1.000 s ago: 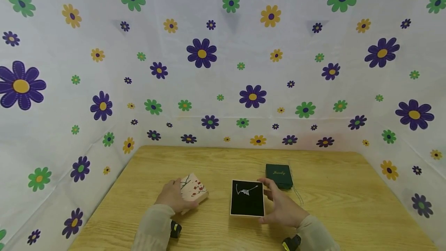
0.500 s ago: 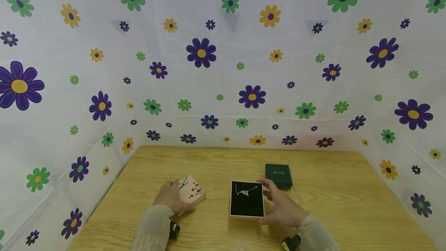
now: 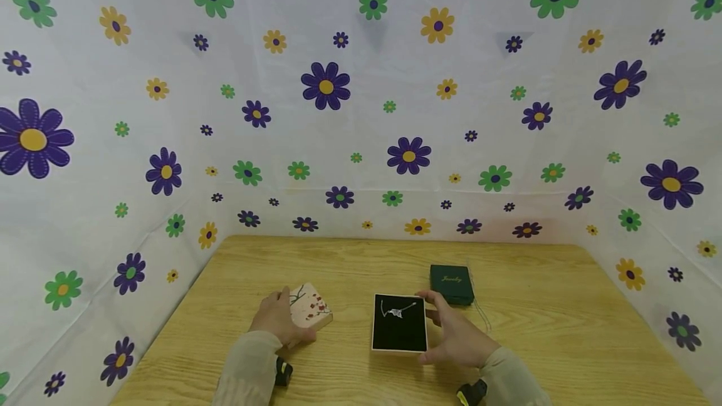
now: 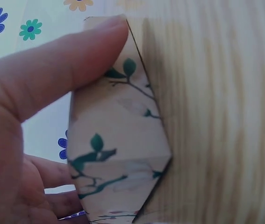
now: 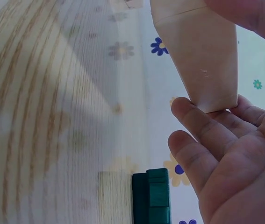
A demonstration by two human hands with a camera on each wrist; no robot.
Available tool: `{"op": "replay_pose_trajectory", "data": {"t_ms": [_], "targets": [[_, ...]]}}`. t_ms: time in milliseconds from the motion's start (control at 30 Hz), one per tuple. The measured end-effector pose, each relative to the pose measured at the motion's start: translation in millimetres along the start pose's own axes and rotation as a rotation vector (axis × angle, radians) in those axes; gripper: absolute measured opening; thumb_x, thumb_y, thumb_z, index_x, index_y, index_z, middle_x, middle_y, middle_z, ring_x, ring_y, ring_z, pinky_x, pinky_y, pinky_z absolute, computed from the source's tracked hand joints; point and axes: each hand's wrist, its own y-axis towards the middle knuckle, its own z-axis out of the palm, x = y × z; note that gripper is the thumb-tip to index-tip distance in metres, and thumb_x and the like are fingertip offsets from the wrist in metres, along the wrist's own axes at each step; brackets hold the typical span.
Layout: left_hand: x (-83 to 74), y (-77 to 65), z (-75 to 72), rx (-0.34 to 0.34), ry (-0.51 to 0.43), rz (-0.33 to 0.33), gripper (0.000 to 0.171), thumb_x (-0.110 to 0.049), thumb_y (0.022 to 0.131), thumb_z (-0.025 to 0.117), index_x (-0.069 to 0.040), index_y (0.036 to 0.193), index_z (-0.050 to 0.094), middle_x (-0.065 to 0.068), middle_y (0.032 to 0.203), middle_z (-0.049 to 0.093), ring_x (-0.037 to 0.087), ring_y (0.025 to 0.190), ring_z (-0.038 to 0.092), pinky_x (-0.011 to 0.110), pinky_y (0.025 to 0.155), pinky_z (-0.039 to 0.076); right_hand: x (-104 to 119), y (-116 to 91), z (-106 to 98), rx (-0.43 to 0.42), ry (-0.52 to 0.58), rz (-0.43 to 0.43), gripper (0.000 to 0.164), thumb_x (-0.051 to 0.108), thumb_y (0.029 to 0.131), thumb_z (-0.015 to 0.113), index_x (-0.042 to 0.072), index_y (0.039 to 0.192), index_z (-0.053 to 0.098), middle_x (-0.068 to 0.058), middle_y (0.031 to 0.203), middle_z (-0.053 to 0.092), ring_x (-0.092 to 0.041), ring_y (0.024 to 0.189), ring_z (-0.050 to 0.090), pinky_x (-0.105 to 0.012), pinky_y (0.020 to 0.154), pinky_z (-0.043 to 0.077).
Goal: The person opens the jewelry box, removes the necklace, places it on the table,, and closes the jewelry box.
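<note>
My left hand (image 3: 275,321) grips a cream box lid (image 3: 313,309) printed with dark branches and red blossoms. In the left wrist view its thumb (image 4: 99,46) lies across the lid's printed side (image 4: 118,116), with other fingers behind. To the right, my right hand (image 3: 459,334) holds a square open box (image 3: 399,338) with a pale rim and a black insert. A silver necklace (image 3: 396,312) with a small pendant lies on that insert, near its far edge. The right wrist view shows the box's plain cream side (image 5: 202,60) between thumb and fingertips.
Just beyond my right hand a dark green box (image 3: 451,284) marked "Jewelry" rests on the wooden table (image 3: 338,262). A thin grey cord (image 3: 481,315) trails at its right side. Flower-printed white cloth (image 3: 361,130) stands behind and along both sides.
My left hand has shifted slightly left and toward me with the lid, then stayed about there. The right hand and the open box have barely moved.
</note>
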Motion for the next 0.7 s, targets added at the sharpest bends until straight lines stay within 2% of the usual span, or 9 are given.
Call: {"op": "replay_pose_trajectory", "data": {"t_ms": [167,333,533,700], "targets": [[-3.8,-0.1,-0.8,-0.044,0.020,0.041,0.137,-0.061,0.051,0.088,0.006,0.149,0.021,0.030,0.144,0.035,0.048,0.130,0.033,0.061,0.105,0.028,0,0,0,0.003,0.000,-0.006,0.106,0.025,0.070,0.087,0.019,0.150,0.018,-0.016,0.156,0.014,-0.045,0.134,0.033,-0.062,0.103,0.030],[-19.2,-4.4,-4.7,-0.084,-0.013,0.138,0.132,-0.059,0.054,0.087,0.005,0.150,0.022,0.027,0.148,0.031,0.045,0.134,0.028,0.059,0.108,0.026,0,1,0,-0.001,-0.006,-0.012,0.106,0.026,0.070,0.087,0.017,0.150,0.018,-0.016,0.155,0.015,-0.045,0.134,0.034,-0.062,0.103,0.031],[-48.8,-16.5,-6.6,-0.020,-0.122,0.276,0.129,-0.055,0.058,0.086,-0.006,0.154,0.017,0.020,0.154,0.022,0.040,0.140,0.022,0.057,0.106,0.031,1,0,0,-0.003,-0.002,-0.001,0.106,0.026,0.071,0.087,0.018,0.150,0.017,-0.016,0.155,0.014,-0.045,0.134,0.032,-0.062,0.103,0.030],[-70.2,-23.8,-2.2,0.028,-0.191,0.368,0.128,-0.054,0.056,0.088,-0.013,0.155,0.017,0.014,0.156,0.021,0.036,0.140,0.024,0.055,0.105,0.033,0,0,0,-0.007,0.002,0.001,0.105,0.026,0.071,0.087,0.020,0.150,0.017,-0.016,0.156,0.013,-0.045,0.135,0.032,-0.062,0.103,0.030]]}}
